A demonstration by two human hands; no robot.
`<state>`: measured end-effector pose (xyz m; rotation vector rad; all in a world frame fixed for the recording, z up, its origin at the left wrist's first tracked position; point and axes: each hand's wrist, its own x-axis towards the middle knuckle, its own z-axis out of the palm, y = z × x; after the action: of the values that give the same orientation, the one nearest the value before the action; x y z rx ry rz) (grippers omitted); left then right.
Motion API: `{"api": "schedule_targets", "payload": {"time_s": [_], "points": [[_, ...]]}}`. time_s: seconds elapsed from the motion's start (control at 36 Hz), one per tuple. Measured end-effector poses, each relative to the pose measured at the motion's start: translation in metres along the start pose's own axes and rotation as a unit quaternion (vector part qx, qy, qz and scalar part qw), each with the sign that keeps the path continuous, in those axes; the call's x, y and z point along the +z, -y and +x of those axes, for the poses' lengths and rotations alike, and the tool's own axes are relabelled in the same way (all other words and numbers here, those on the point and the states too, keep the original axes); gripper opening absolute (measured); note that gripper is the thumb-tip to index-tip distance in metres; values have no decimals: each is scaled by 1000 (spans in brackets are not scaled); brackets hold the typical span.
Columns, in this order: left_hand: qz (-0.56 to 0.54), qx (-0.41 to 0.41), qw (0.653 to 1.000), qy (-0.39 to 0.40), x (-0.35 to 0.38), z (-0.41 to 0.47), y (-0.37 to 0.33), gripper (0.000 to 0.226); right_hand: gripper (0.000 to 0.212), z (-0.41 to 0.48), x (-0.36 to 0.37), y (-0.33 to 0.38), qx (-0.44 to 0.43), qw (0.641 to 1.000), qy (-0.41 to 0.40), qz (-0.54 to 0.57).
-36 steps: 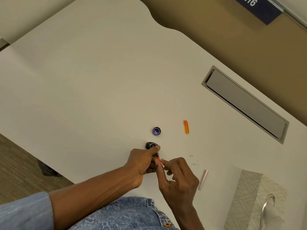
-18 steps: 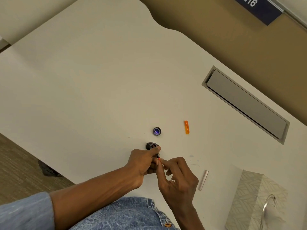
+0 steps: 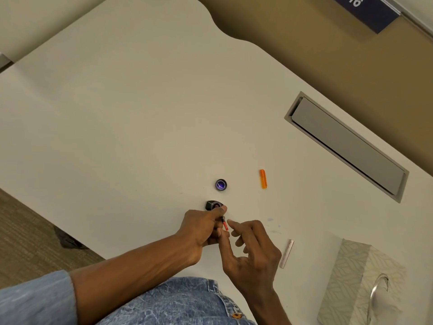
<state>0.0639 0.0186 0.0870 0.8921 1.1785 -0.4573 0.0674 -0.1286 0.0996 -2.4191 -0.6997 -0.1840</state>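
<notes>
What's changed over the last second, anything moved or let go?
Hardly anything. On the right hand, the index fingertip edged slightly away from the red tip of the brush. The left hand still pinches the brush by the black bottle; purple cap, orange piece and white stick lie unmoved.

Left hand (image 3: 201, 228) pinches brush (image 3: 225, 225), red tip pointing to 5 o'clock, just beside index of right hand (image 3: 253, 252); right fingers loose, holding nothing. Black bottle (image 3: 212, 205) at 12 o'clock of left hand, by its fingertip. Purple cap (image 3: 221, 184) at 1 o'clock of bottle. Orange tube (image 3: 263, 179) at 3 o'clock of cap. White stick (image 3: 287, 253) at 3 o'clock of right hand.
</notes>
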Motion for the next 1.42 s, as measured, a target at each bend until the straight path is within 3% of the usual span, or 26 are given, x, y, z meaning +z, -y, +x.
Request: {"api": "schedule_targets", "payload": {"time_s": [0.39, 0.72, 1.42], "points": [[2, -4, 1000, -1, 0, 0, 0, 32, 11, -1, 2, 1, -3, 1000, 8, 6], [-4, -1, 1000, -2, -1, 0, 0, 30, 18, 0, 1, -1, 1, 1000, -1, 5], [-11, -3, 1000, 12, -2, -1, 0, 31, 12, -4, 6, -1, -10, 1000, -3, -13]]}}
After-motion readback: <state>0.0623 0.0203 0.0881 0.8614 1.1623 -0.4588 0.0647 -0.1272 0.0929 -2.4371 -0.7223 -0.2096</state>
